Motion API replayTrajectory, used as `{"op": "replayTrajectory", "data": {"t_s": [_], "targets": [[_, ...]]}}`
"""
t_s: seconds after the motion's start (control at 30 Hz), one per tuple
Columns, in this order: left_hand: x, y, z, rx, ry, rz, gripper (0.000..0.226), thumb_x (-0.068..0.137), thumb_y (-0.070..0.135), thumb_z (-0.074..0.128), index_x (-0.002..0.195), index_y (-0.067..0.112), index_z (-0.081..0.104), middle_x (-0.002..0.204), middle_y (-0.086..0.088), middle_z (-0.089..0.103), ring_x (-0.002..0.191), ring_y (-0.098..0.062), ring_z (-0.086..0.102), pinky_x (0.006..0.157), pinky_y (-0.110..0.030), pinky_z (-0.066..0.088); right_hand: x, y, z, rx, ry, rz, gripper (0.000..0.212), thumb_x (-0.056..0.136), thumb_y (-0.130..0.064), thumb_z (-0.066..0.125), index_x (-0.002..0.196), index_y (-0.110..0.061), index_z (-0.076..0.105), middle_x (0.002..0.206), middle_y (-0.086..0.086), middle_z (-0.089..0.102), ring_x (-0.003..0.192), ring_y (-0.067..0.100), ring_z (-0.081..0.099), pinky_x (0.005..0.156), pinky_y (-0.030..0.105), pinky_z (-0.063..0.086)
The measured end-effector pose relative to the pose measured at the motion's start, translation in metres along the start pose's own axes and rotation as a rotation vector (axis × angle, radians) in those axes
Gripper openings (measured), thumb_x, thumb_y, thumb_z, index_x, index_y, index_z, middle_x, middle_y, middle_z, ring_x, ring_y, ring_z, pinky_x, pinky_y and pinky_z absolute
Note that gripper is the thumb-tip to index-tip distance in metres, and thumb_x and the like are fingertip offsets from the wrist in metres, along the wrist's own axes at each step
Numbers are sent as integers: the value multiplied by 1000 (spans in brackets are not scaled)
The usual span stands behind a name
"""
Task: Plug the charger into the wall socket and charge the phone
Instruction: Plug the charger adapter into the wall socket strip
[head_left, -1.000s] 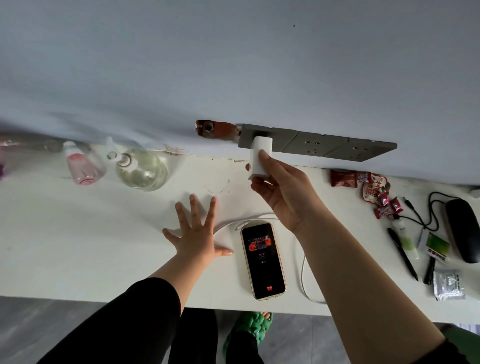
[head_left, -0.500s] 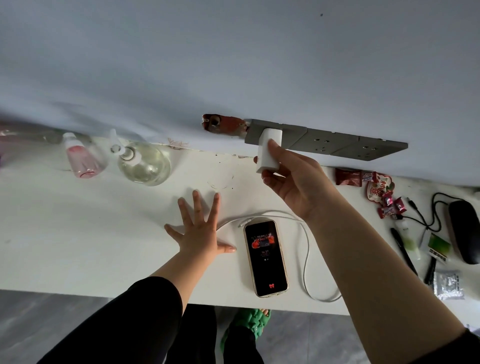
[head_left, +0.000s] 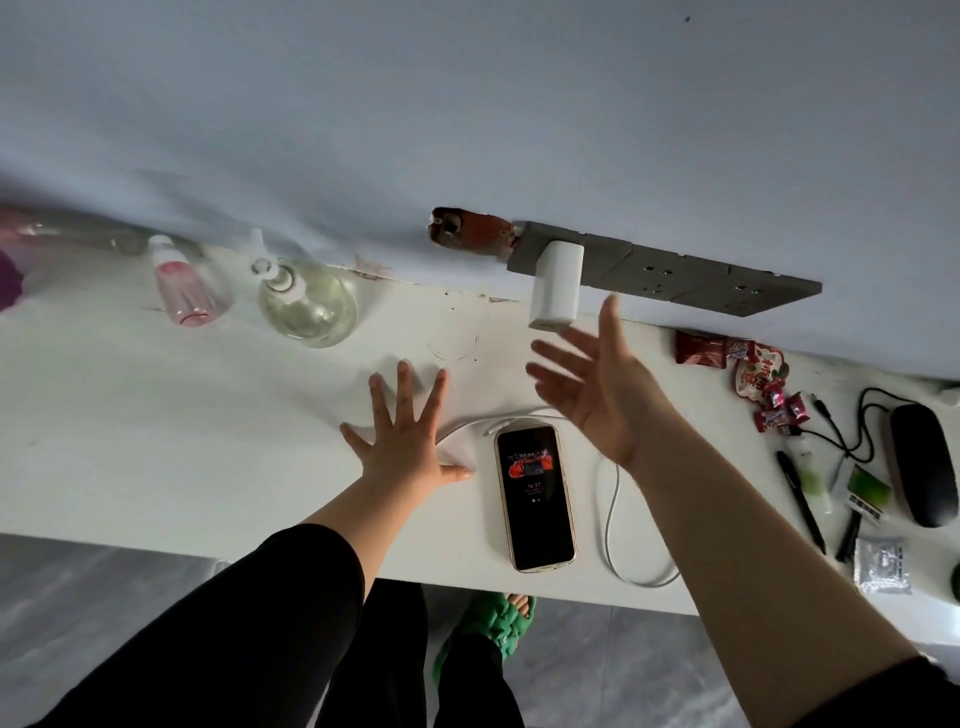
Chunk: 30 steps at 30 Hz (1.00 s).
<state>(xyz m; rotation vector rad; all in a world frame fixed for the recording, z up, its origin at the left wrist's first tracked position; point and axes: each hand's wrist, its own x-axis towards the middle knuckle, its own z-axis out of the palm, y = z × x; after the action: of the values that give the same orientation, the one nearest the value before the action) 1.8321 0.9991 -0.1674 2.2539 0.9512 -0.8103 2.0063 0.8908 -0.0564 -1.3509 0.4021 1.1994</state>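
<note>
The white charger (head_left: 555, 285) sits in the leftmost outlet of the grey wall socket (head_left: 665, 274), standing out from the wall just above the back edge of the table (head_left: 156, 415). The right hand (head_left: 597, 384) is released and empty, fingers spread, palm up, just below the charger and not touching it. The left hand (head_left: 402, 441) lies flat and open on the table, holding nothing. The phone (head_left: 535, 499) lies face up between the hands, screen lit, and the white cable (head_left: 613, 509) loops along its right side, one end resting near the phone's top edge.

The plug step looks done; the cable is the part left. From this angle I cannot tell whether the charger is pushed fully home, and if it is loose, a tug on the cable could pull it out. The cable's loop reaches the table's front edge, so a careless grab could drag it off or nudge the phone toward that edge.
</note>
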Motion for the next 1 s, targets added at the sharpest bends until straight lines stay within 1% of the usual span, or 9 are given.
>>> {"op": "replayTrajectory", "data": {"t_s": [0.1, 0.17, 0.23, 0.37, 0.5, 0.67, 0.8, 0.93, 1.0], "targets": [[-10, -15, 1, 33, 23, 66, 127, 61, 72, 66, 140, 45, -29, 150, 5, -42, 145, -24, -29, 112, -66, 5, -9, 44, 1, -388, 69, 8, 27, 95, -35, 56, 104, -12, 67, 103, 5, 70, 74, 18, 64, 69, 28, 51], [-20, -32, 6, 89, 65, 108, 130, 61, 72, 66, 142, 36, -29, 147, 3, -41, 147, -22, -24, 118, -55, 2, -10, 74, 12, -765, 45, -79, 15, 92, -23, 61, 99, -16, 72, 97, 0, 72, 74, 7, 61, 67, 15, 46], [-30, -52, 13, 137, 109, 115, 132, 58, 75, 64, 142, 34, -30, 150, 3, -38, 147, -22, -23, 118, -51, -5, -4, 99, 24, -1102, -10, -191, 20, 92, -22, 59, 107, -21, 71, 109, -4, 70, 87, 4, 58, 75, 12, 43], [-37, -80, 21, 173, 119, 106, 134, 52, 81, 60, 143, 38, -28, 154, 6, -34, 144, -23, -28, 115, -60, -4, 13, 131, 43, -1591, -106, -421, 38, 93, -20, 53, 130, -28, 56, 139, -5, 52, 131, 17, 36, 112, 33, 21], [-32, -83, 25, 158, 99, 120, 135, 50, 82, 61, 140, 42, -32, 151, 8, -40, 142, -22, -33, 114, -59, -8, 29, 146, 43, -1956, -237, -610, 40, 89, -15, 56, 128, -23, 53, 134, 3, 49, 130, 25, 36, 112, 38, 19], [-32, -85, 26, 142, 104, 117, 136, 50, 80, 63, 139, 43, -33, 150, 8, -42, 140, -21, -36, 114, -59, -10, 38, 147, 37, -2111, -261, -727, 22, 87, -12, 61, 108, -17, 62, 114, 4, 57, 113, 27, 49, 106, 40, 30], [-35, -82, 24, 153, 95, 106, 136, 53, 77, 65, 137, 41, -37, 147, 8, -45, 139, -22, -37, 113, -63, -5, 34, 125, 29, -2056, -85, -947, 17, 73, -17, 79, 83, -17, 66, 75, -1, 67, 80, 22, 67, 94, 40, 49], [-37, -71, 24, 134, 82, 60, 134, 54, 82, 59, 138, 36, -36, 148, 5, -43, 141, -24, -34, 110, -68, 0, 32, 85, 0, -2036, 41, -819, 29, 69, -4, 76, 90, -15, 58, 71, 1, 65, 81, 26, 65, 105, 46, 39], [-38, -62, 26, 91, 77, 22, 134, 56, 83, 56, 142, 31, -31, 146, 5, -45, 142, -25, -33, 110, -69, 1, 24, 66, -19, -1992, 137, -744, 19, 77, -9, 73, 88, -13, 59, 67, 4, 65, 76, 29, 63, 96, 43, 48]]}}
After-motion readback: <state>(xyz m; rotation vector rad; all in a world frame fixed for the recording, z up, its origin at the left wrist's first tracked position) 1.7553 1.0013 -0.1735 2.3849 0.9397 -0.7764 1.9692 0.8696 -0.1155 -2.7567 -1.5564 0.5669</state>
